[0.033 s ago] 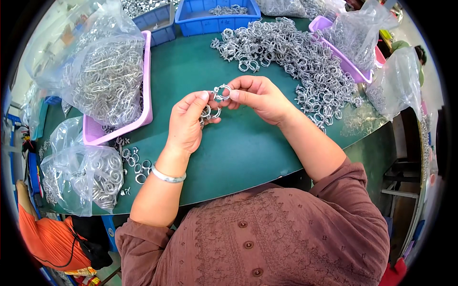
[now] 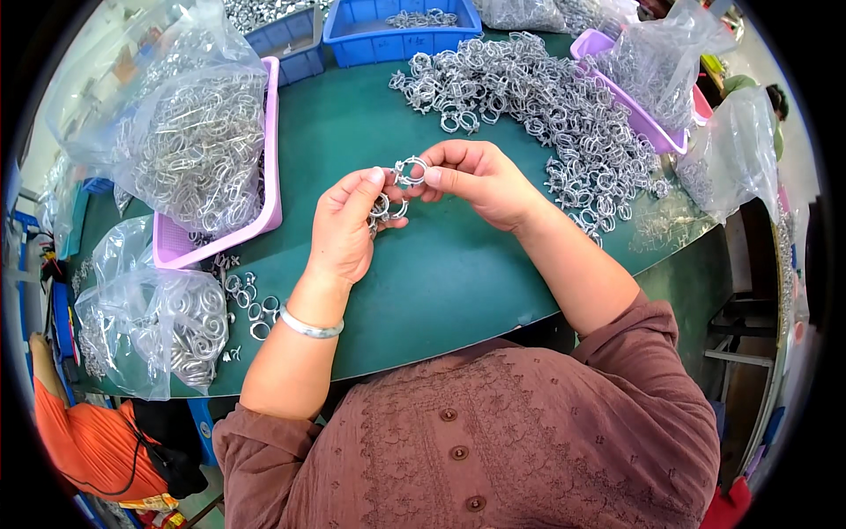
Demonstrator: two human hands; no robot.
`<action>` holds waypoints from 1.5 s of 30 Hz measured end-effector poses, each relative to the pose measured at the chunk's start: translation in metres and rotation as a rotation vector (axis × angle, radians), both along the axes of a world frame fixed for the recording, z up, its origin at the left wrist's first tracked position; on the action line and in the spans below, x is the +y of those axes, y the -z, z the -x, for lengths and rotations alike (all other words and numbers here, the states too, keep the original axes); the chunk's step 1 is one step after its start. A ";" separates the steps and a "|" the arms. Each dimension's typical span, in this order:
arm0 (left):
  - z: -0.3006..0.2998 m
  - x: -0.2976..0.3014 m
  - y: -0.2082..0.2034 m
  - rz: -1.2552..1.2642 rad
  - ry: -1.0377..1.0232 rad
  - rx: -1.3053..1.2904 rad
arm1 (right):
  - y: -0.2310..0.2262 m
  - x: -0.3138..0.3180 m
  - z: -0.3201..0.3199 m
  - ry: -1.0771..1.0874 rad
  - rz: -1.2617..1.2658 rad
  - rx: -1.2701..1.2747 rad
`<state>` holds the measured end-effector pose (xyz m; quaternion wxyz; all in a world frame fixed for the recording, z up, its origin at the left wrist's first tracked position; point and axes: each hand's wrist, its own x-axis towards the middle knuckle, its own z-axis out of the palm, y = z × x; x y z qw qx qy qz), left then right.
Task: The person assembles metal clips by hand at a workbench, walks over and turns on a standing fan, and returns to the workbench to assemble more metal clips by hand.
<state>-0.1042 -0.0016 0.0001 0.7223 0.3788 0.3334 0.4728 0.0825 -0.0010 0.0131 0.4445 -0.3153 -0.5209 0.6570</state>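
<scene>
Both hands meet above the green desk (image 2: 414, 291), mid-frame. Right hand (image 2: 480, 181): thumb and forefinger pinch a small wire ring clamp (image 2: 411, 169), holding it up off the desk. Left hand (image 2: 345, 225): fingers curled, pinching a few more clamps (image 2: 386, 210) against the palm; thumb tip touches the raised clamp. Silver bracelet (image 2: 308, 326) on the left wrist.

Big loose pile of clamps (image 2: 529, 97) lies on the desk just beyond the right hand. Pink tray (image 2: 269, 141) to the left carries a clear bag of wire parts (image 2: 189, 132). Second bag (image 2: 163, 322) near the left forearm, with a few loose rings (image 2: 251, 304) beside it. Blue bins (image 2: 397, 40) at the far edge, another pink tray (image 2: 634, 110) with a bag on the right.

Judgement: the hands look to be fitting or checking one clamp at a time. To do it well, keep the pinch on the ring's rim so the ends stay visible, hold it close over the desk so a drop doesn't roll, and keep the spare clamps tucked in the left palm so they don't tangle.
</scene>
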 end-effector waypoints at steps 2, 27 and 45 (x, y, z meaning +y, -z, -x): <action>-0.001 0.000 -0.001 0.007 -0.003 0.010 | 0.000 0.000 0.000 -0.001 -0.013 -0.019; -0.003 -0.001 0.005 -0.226 0.021 0.109 | 0.003 -0.002 0.002 0.084 -0.224 -0.087; -0.005 -0.002 0.004 -0.238 0.028 0.115 | 0.006 -0.002 0.002 0.175 -0.351 -0.155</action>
